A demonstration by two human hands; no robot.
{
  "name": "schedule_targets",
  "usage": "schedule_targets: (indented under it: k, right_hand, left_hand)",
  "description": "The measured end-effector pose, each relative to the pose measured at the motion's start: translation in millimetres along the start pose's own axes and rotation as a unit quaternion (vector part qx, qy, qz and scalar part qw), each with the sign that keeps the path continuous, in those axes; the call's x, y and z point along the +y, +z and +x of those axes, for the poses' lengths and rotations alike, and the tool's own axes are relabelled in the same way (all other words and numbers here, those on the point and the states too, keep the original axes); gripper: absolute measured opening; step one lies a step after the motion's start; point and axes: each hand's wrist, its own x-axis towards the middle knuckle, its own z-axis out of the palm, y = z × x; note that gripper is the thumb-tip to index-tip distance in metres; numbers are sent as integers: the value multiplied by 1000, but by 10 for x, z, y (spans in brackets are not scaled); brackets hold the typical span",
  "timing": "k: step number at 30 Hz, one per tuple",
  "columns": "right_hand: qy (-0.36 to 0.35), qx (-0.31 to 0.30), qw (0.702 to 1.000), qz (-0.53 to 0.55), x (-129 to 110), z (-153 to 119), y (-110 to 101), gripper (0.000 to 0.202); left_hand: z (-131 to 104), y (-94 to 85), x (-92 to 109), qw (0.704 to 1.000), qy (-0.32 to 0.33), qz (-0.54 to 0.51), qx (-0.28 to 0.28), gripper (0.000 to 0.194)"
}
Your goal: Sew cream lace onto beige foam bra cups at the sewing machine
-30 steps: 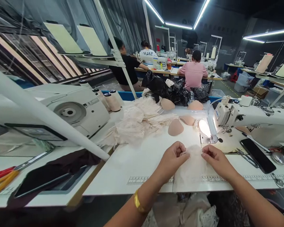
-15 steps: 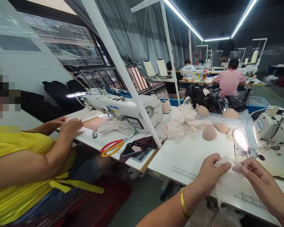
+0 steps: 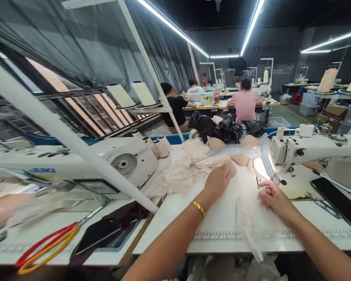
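Note:
My left hand [image 3: 219, 182] reaches across the white table, its fingers closed round a beige moulded bra cup [image 3: 231, 170] that they mostly cover. Another beige cup [image 3: 241, 160] lies just beyond it. Beside the lit needle area of the sewing machine [image 3: 285, 154], my right hand [image 3: 272, 198] is raised with curled, pinched fingers; what they hold is blurred. Thin whitish fabric [image 3: 247, 222] lies between my hands and hangs over the table's front edge. To the left of my left hand is a heap of cream fabric [image 3: 181, 166].
Right of the machine bed lie thread snips [image 3: 323, 205] and a black phone [image 3: 336, 201]. A second sewing machine [image 3: 105, 164] and red-and-yellow-handled scissors [image 3: 48, 248] occupy the left table. Black plastic bags [image 3: 229, 128] are behind the cups. Several people sit farther back.
The view has swung right, and the neighbour in yellow is out of frame. My hands have parted: the left moved to the bra cup, the right towards the needle. The thin fabric now lies on the table.

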Motion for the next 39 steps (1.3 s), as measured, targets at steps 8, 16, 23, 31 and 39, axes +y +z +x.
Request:
schedule_targets:
  k: [8, 16, 23, 31, 39]
  right_hand:
    - [22, 5, 995, 98, -18, -17, -21, 45]
    - [11, 6, 993, 117, -8, -24, -4, 50]
    - [-19, 22, 993, 112, -17, -59, 14, 59]
    - [-107, 4, 993, 50, 75, -37, 51, 44]
    - [-246, -8, 955, -164, -144, -169, 192, 26]
  left_hand:
    - [51, 59, -76, 998, 1, 60, -1, 31]
    - [-10, -229, 34, 991, -29, 22, 127, 34]
    - [-448, -424, 538, 915, -111, -388, 14, 26]
    - [-605, -316, 641, 951, -89, -281, -91, 26]
    - [-301, -215, 506, 952, 127, -226, -161, 47]
